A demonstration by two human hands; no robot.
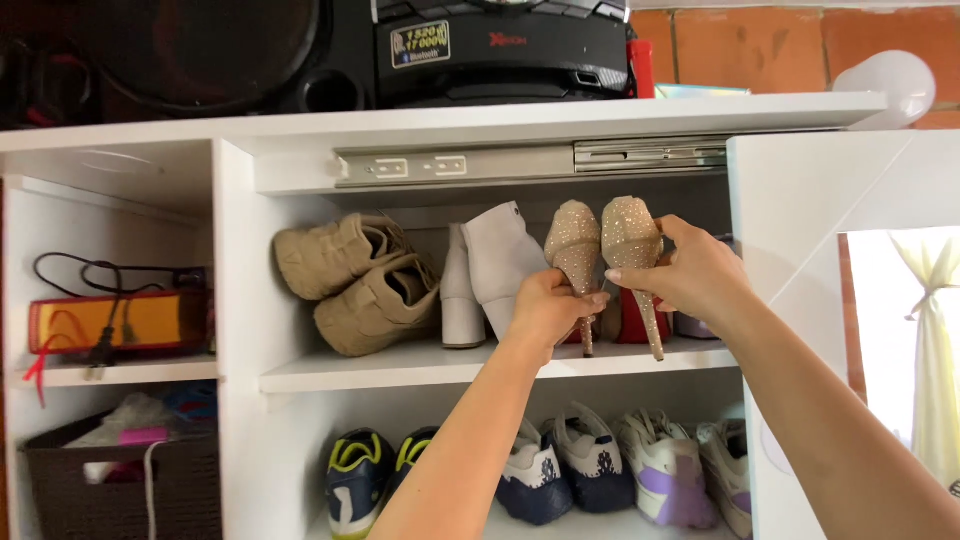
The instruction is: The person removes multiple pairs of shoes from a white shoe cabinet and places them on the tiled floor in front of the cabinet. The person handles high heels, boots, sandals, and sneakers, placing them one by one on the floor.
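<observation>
Head view: two glittery beige high-heeled shoes, the left shoe [573,250] and the right shoe [632,245], are held upright side by side, heels pointing down, just above the upper shelf [400,368] of a white shoe cabinet [240,300]. Left hand [548,308] is closed around the lower part of the left shoe, fingers curled at its heel stem. Right hand [690,275] is clamped on the right shoe, thumb and fingertips pinching its back and heel. Both heel tips sit near the shelf; contact cannot be told. Just left on the same shelf stands a pale ankle boot [485,275], then tan sneakers [365,285] stacked at a tilt. Red shoe part [632,322] shows behind the heels. Lower shelf carries several sneakers [600,465]. Black speaker [330,50] rests on top.
</observation>
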